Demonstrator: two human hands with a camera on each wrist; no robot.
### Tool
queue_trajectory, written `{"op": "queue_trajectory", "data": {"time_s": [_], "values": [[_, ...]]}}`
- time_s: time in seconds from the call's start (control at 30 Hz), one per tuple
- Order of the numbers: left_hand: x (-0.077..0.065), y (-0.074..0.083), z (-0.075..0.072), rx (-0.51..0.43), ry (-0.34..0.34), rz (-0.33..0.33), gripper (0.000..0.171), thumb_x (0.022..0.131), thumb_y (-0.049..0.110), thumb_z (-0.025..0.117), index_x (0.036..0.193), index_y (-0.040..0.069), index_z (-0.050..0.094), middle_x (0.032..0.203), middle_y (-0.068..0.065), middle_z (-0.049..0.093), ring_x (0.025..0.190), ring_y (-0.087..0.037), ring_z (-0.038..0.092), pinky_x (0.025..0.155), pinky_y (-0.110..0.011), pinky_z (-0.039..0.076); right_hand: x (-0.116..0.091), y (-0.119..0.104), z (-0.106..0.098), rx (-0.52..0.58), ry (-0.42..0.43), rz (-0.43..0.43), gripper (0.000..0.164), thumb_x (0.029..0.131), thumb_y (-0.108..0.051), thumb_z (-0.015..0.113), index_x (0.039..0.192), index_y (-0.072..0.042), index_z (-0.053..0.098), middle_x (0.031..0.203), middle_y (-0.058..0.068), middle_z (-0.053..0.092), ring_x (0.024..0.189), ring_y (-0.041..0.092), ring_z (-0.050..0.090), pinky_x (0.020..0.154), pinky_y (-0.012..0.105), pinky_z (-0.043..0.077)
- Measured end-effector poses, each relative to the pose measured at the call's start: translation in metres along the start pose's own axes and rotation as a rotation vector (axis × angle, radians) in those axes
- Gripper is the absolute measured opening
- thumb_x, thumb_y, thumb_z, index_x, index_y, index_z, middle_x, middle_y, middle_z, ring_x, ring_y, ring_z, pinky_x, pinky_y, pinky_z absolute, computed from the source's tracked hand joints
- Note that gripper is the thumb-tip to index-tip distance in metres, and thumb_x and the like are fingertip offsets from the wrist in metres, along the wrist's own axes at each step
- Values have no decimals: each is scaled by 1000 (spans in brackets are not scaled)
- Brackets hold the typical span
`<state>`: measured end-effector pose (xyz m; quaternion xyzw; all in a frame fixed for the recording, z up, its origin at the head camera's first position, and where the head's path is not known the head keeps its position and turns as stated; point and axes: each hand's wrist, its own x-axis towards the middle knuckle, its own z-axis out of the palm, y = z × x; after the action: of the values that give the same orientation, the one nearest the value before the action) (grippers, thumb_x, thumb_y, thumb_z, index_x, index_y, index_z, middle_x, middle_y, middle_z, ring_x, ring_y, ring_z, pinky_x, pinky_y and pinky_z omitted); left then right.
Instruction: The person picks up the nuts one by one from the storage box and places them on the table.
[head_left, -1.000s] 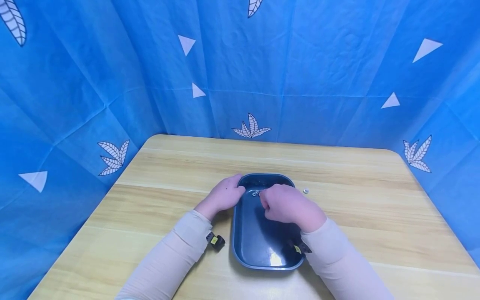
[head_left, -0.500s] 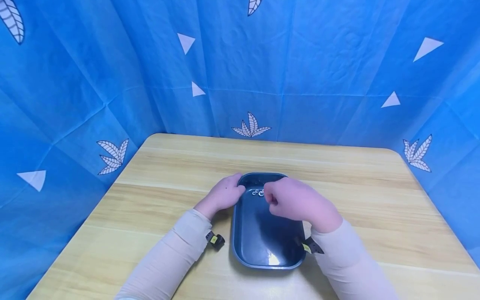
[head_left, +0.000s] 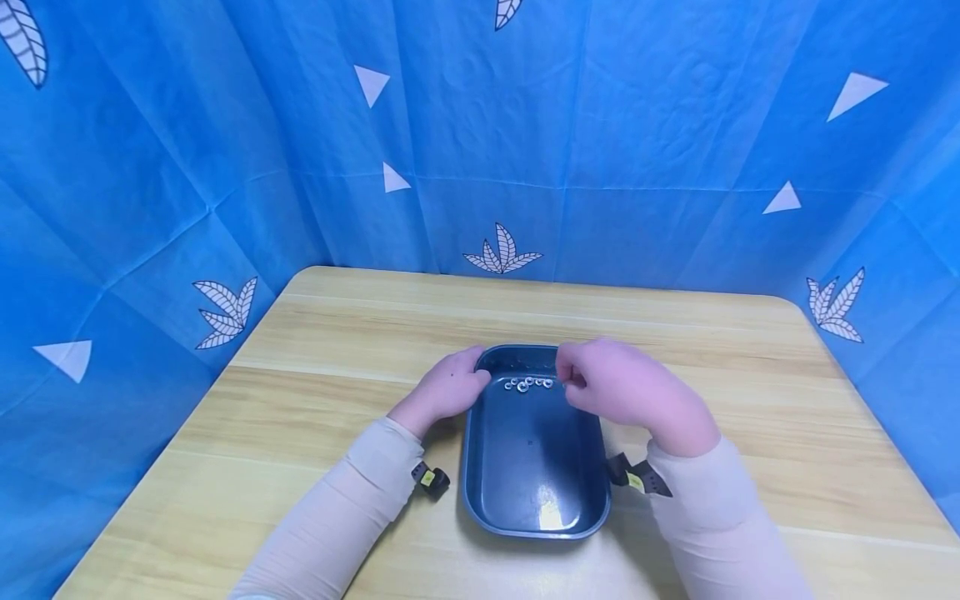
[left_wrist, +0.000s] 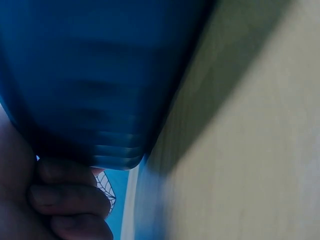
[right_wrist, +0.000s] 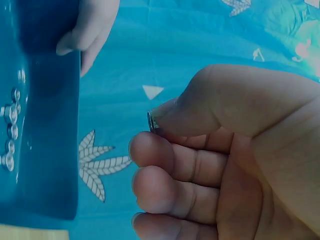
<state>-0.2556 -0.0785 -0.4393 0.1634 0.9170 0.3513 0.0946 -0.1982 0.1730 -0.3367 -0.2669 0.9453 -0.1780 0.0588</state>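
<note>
In the head view a dark blue rectangular tray [head_left: 530, 467] lies on the table. My left hand [head_left: 447, 385] grips its far left rim, thumb over the edge and fingers outside; the left wrist view shows curled fingers [left_wrist: 70, 200] by the tray's outer wall. Several small shiny ring-shaped metal pieces [head_left: 522, 387] form a rough row at the tray's far end. Over the tray's far right corner is my right hand [head_left: 630, 387]. In the right wrist view its thumb and forefinger pinch one small metal piece [right_wrist: 151, 121], seen edge-on, so its exact kind is unclear.
The tray stands on a light wood table [head_left: 360, 333]. A blue patterned cloth [head_left: 480, 125] hangs behind and at both sides. Each wrist wears a black strap [head_left: 431, 481] with a yellow mark.
My right hand has moved right, from inside the tray to its right rim, uncovering more of the metal pieces. A piece seen earlier on the table right of the tray is hidden from view now.
</note>
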Motion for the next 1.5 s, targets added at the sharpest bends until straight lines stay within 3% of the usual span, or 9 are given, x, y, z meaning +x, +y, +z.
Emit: {"op": "queue_trajectory", "data": {"time_s": [0.23,0.6,0.77,0.97,1.27,1.5], "values": [[-1,-1,1,-29,1,0,40,102,24,45,138,11,57,132,-6,63,123,-26,57,107,-51,43,3,14,0,1,21,6,10,86,-4,61,87,-14,62,73,-5,57,62,13,50,60,31,46],[-2,1,-1,-18,0,-3,41,102,25,44,138,9,56,130,-7,63,119,-26,58,105,-51,45,9,40,3,22,18,59,9,89,-7,61,93,-12,66,78,-3,60,67,15,53,64,34,47],[-2,1,-1,-30,-2,-4,42,103,25,44,140,9,55,135,-8,62,125,-28,56,106,-52,44,9,54,3,28,17,85,10,88,-7,60,93,-11,67,79,-2,61,70,17,54,67,36,48],[-1,-1,0,-37,-3,0,38,103,25,45,136,10,57,128,-5,64,119,-26,59,103,-51,46,6,67,2,52,-7,125,9,87,-7,59,91,-11,66,78,-1,60,71,18,53,67,36,47],[0,-2,2,-33,-4,6,42,103,25,46,140,9,54,137,-8,61,129,-29,54,108,-52,42,4,84,6,67,-50,182,5,87,-9,60,89,-11,64,81,0,60,74,19,53,69,37,45],[-1,-1,1,-38,-9,3,43,103,26,45,142,9,53,138,-7,60,130,-29,53,108,-52,42,3,100,7,91,-66,230,11,85,-5,54,89,-10,64,83,3,60,76,21,53,68,37,45]]}}
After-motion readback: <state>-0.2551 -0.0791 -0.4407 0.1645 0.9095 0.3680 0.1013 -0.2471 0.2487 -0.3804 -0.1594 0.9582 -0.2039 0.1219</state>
